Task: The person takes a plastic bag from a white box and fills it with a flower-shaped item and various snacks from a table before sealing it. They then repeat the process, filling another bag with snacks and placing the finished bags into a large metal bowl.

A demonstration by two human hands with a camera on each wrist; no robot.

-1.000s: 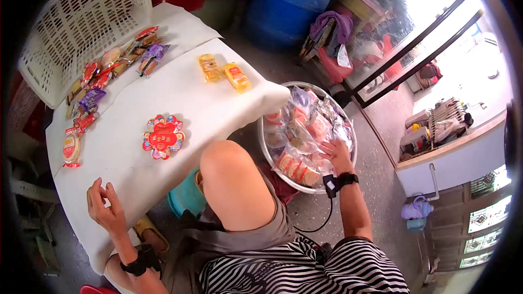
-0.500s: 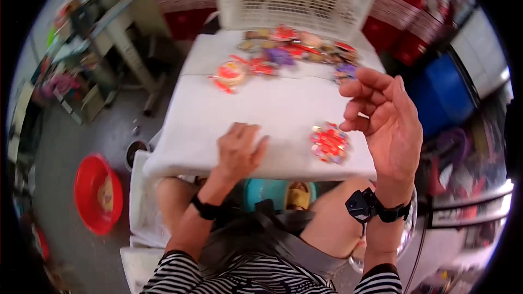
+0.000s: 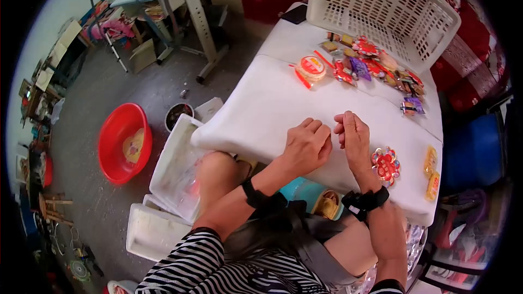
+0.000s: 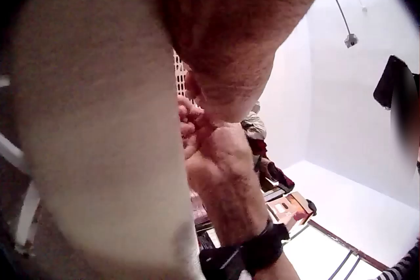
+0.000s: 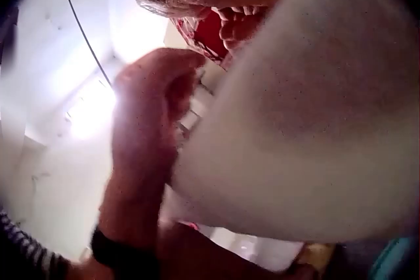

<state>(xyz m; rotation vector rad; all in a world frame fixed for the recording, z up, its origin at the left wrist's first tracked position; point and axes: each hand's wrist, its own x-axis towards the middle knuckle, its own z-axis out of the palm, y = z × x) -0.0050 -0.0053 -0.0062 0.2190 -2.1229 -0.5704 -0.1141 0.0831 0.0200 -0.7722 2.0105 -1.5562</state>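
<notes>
My left hand [image 3: 308, 144] is over the near edge of the white-covered table [image 3: 267, 114], its fingers loosely curled and nothing visible in them. Just right of it is my right hand [image 3: 354, 139], fingers bent inward, also without a visible object. A red flower-shaped piece with a colourful rim [image 3: 386, 166] lies on the cloth right of the right hand. Beyond the hands is a clear pack of round crackers with red ends [image 3: 312, 69]. Beside it runs a row of small wrapped snacks, one a purple packet [image 3: 360, 68]. The wrist views show both hands close together at the cloth.
A white plastic basket [image 3: 381, 13] stands tilted at the table's far end, near a black phone [image 3: 295, 14]. Two yellow packets [image 3: 430, 159] lie by the right edge. White foam boxes [image 3: 158, 231] and a red basin [image 3: 124, 166] are on the left; a teal tub [image 3: 294, 189] is below.
The right hand has come from the silver basin of packets at the right, up and across to the table. The left hand has moved beside it. The head view has swung left.
</notes>
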